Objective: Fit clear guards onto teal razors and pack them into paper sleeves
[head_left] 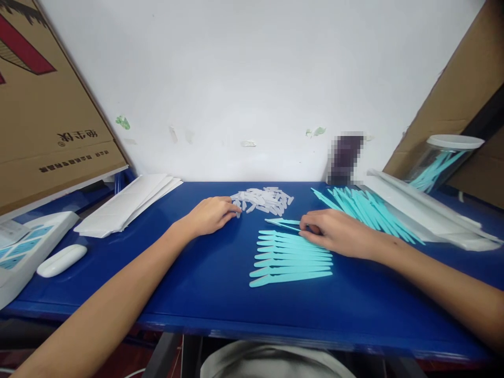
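My left hand [212, 214] is at the left edge of a pile of small translucent plastic caps [268, 199]. Its thumb and forefinger are closed on a cap [238, 213] there. In my right hand [333, 231], turquoise eyebrow razors [281, 222] are pinched between thumb and fingers, their heads pointing left; two thin handles seem to show. Just below lies a row of several more turquoise razors [293, 262], side by side with heads to the left. A loose heap of the same razors [366, 210] spreads behind my right hand.
The blue table [189, 299] meets a white wall. White paper sheets [126, 205] and a white oval case [62, 261] lie left, near a white box [31, 252]. A clear jar [437, 163] holding razors and white packaging [425, 210] are right. Cardboard [51, 105] stands left.
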Demonstrator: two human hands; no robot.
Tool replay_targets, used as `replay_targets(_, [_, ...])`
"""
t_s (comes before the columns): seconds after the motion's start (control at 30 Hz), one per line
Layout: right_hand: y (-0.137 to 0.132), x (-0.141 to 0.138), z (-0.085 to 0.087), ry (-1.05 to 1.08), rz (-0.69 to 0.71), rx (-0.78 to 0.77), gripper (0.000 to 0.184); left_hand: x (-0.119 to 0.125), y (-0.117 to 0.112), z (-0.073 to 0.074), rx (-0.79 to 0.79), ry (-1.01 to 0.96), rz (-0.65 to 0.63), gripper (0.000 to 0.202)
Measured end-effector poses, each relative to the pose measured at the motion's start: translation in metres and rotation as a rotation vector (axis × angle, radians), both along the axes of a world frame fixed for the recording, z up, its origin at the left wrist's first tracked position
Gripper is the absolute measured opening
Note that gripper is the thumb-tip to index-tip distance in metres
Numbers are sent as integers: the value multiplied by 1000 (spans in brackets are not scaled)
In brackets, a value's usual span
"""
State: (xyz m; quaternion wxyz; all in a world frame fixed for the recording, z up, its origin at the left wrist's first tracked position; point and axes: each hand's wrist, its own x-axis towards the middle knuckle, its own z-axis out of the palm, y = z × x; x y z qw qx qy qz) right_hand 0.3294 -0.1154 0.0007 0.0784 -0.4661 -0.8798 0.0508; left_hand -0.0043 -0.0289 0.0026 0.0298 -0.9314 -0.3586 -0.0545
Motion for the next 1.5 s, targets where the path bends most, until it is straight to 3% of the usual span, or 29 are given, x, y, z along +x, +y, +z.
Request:
replay_targets(0.23, [1,2,-2,7,-34,31,18,6,-4,-3,-85,-116,-79,29])
replay_targets(0.4, [0,0,-1,29,-1,-38,22,16,-10,-9,-125,-199,-133,29])
replay_targets(0.6, [1,0,-3,31,-8,-4,21,19,-13,-8,-98,-125,-153,30])
replay_targets(0.83, [-1,1,0,38,94,-35,30,20,-14,-5,-68,-121,-154,28])
replay_targets(1.0, [-2,1,4,-43,87,12,28,21,-16,-4,-102,-228,-140,17])
replay_targets(1.13, [-4,-1,5,-109,93,81,27,24,-20,-5,-123,-252,-201,18])
replay_targets(1.33, [-1,0,2,-140,118,184,29,28,-24,-5,-329,-403,-188,17])
replay_targets(1.5, [-1,1,0,-142,105,105,23,30,-21,-9,-351,-454,-161,11])
